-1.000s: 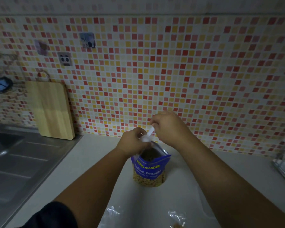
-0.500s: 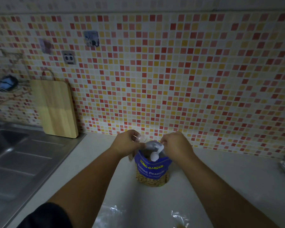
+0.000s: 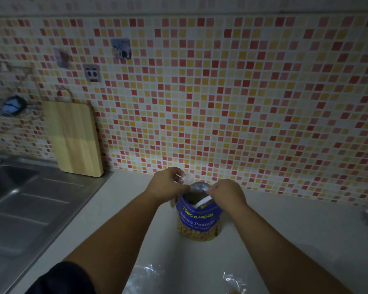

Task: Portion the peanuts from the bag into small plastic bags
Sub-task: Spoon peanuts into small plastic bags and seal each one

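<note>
Back down goes the scoop [image 3: 202, 203]: a second ago it was up at the left hand, now it's dipping again. Left hand [image 3: 168, 185] is curled, pinching a clear small bag [image 3: 184, 178] right at the rim of the peanut bag [image 3: 198, 221], which stands upright on the counter [image 3: 285, 240]. The scoop slants into its open mouth, the right hand [image 3: 226, 193] closed round the handle. Looks like another load coming; portioning seems far from finished.

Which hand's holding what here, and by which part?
Right hand pinches the white scoop by its handle's upper end, the other end inside the peanut bag. Left hand grips a clear plastic bag at its edge, apparently.
</note>
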A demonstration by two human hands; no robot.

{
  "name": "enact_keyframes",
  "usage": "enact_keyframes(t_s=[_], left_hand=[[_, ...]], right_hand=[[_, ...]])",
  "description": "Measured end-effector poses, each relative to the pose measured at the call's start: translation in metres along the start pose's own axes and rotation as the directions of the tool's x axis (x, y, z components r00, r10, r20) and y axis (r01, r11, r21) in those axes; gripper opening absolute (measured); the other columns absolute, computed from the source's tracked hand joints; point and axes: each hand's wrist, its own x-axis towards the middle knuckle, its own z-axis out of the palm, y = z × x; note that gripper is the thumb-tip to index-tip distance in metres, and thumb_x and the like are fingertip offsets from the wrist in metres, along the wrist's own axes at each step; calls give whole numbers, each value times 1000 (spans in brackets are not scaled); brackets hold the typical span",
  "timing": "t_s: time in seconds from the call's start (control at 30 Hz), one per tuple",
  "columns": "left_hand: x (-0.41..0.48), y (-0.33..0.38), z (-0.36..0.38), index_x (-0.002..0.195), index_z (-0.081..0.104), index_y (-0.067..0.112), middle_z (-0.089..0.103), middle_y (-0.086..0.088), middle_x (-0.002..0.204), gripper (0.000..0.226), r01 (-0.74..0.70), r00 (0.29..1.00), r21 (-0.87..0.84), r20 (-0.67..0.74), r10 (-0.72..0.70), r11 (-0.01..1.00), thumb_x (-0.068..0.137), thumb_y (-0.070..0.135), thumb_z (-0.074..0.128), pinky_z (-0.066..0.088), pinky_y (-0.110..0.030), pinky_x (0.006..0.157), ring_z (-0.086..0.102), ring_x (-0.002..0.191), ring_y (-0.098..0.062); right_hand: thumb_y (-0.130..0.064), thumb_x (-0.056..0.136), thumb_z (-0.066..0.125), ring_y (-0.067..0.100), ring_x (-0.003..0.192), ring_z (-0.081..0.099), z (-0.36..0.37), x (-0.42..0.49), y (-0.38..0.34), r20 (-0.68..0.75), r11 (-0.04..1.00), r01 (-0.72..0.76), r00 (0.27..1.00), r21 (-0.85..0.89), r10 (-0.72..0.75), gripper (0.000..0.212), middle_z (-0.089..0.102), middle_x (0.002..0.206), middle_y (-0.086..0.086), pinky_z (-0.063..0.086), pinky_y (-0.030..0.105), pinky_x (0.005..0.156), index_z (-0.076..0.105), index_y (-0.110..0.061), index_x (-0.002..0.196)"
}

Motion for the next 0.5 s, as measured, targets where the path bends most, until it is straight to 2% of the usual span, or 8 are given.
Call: enact_keyframes(t_s=[0.07, 0.13, 0.23, 0.3, 0.37, 0.43, 0.5], left_hand=[[-1, 1, -1, 109, 59, 23, 66, 2, 103, 46, 1, 1000, -2, 1, -1, 1000, 69, 36, 79, 54, -24, 70, 62, 91, -13], [-1, 2, -2, 109, 60, 22, 66, 2, 103, 46, 6, 1000, -9, 0, -6, 1000, 69, 35, 79, 54, -24, 70, 63, 91, -13], [-1, 3, -3, 110, 60, 22, 66, 2, 103, 47, 12, 1000, -30, 9, -12, 999, 69, 34, 80, 51, -18, 64, 62, 89, -11], [0, 3, -4, 110, 60, 22, 66, 3, 102, 46, 8, 1000, -30, 7, -7, 1000, 70, 34, 80, 47, -15, 60, 61, 84, -7], [0, 3, -6, 110, 62, 22, 67, 3, 101, 44, -1, 1000, -26, -13, 1, 1000, 70, 33, 79, 46, -15, 61, 61, 82, -7], [1, 2, -7, 111, 62, 22, 66, 3, 100, 44, -5, 999, -29, -35, 4, 1000, 72, 33, 77, 48, -19, 66, 62, 86, -11], [2, 1, -9, 115, 61, 21, 64, 4, 100, 45, 0, 999, -32, -43, -1, 999, 74, 34, 75, 46, -21, 69, 61, 88, -13]], right_hand=[[-37, 89, 55, 16, 53, 46, -3, -3, -1, 15, 998, -58, 998, 7, 58, 36, 47, 60, 3, 28, 21, 42, 57, -6, 70], [-37, 89, 55, 14, 52, 42, -7, -4, -2, 32, 995, -97, 995, 15, 97, 39, 46, 61, 2, 27, 23, 41, 50, -9, 62], [-26, 89, 53, 13, 53, 40, -16, -2, 2, 64, 987, -145, 988, 73, 140, 29, 45, 65, 2, 30, 24, 43, 49, -11, 64], [-22, 90, 50, 14, 57, 44, -20, -1, 9, 84, 987, -142, 987, 69, 137, 21, 45, 67, 1, 35, 22, 49, 56, -9, 74], [-18, 86, 57, 22, 75, 58, -24, -6, 15, 76, 974, -121, 991, 192, 108, 14, 58, 81, 3, 39, 21, 55, 64, -9, 96], [-14, 84, 63, 28, 106, 61, -27, -10, 21, 37, 931, -123, 992, 344, 117, 30, 65, 114, 11, 45, 23, 58, 64, -4, 112], [-17, 90, 57, 29, 119, 54, -30, -13, 20, 72, 919, -208, 978, 335, 196, 37, 52, 135, 17, 50, 31, 83, 57, 2, 122]])
